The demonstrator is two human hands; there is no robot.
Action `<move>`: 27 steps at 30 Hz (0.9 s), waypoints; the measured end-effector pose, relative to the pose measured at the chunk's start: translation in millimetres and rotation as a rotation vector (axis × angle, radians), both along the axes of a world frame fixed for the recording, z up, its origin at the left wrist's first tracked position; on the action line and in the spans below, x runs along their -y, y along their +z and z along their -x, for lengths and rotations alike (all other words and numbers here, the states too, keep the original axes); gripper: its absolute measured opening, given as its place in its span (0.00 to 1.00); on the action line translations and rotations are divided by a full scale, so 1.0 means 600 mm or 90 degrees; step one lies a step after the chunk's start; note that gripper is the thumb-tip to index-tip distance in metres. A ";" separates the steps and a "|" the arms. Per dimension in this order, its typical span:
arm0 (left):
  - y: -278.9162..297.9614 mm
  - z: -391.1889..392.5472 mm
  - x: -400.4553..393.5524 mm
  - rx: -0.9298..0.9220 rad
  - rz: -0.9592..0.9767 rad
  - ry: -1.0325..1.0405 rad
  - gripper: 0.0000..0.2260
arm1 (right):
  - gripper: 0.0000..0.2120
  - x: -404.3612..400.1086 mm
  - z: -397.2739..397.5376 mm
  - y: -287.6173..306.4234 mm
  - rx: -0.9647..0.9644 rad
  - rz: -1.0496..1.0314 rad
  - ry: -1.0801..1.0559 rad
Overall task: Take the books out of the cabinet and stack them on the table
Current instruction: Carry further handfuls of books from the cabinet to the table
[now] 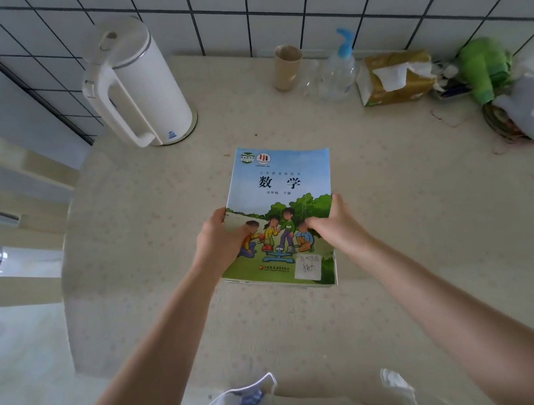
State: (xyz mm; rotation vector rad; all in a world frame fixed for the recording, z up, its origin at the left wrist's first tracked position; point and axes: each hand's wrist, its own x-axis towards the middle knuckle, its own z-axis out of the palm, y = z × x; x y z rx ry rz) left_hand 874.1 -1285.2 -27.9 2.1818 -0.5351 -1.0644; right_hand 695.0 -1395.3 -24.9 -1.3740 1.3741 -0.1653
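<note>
A maths textbook [281,181] with a blue-and-green cover showing cartoon children lies flat over the middle of the beige table [422,221]. Page edges of more books show under its near edge. My left hand [219,239] grips its left edge, thumb on the cover. My right hand [332,222] grips the right edge, thumb pressed on the cover. The cabinet is out of view.
A white electric kettle [139,81] stands at the back left. Along the tiled wall sit a cardboard tube [286,68], a pump bottle [338,70], a tissue pack [393,78], a green toy [486,67] and a bowl [511,126] with crumpled paper. White steps lie left.
</note>
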 end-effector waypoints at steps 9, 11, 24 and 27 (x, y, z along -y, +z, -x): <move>0.020 0.033 -0.022 0.150 -0.039 -0.092 0.28 | 0.28 -0.044 0.071 0.040 -0.033 0.146 0.140; 0.033 0.041 -0.027 0.202 -0.005 -0.113 0.27 | 0.27 -0.063 0.090 0.041 -0.041 0.141 0.137; 0.034 0.218 -0.037 0.241 0.334 -0.428 0.13 | 0.16 -0.211 0.227 0.026 -0.156 0.235 -0.020; 0.020 0.266 -0.046 0.195 0.341 -0.532 0.12 | 0.16 -0.273 0.268 0.022 -0.207 0.261 -0.091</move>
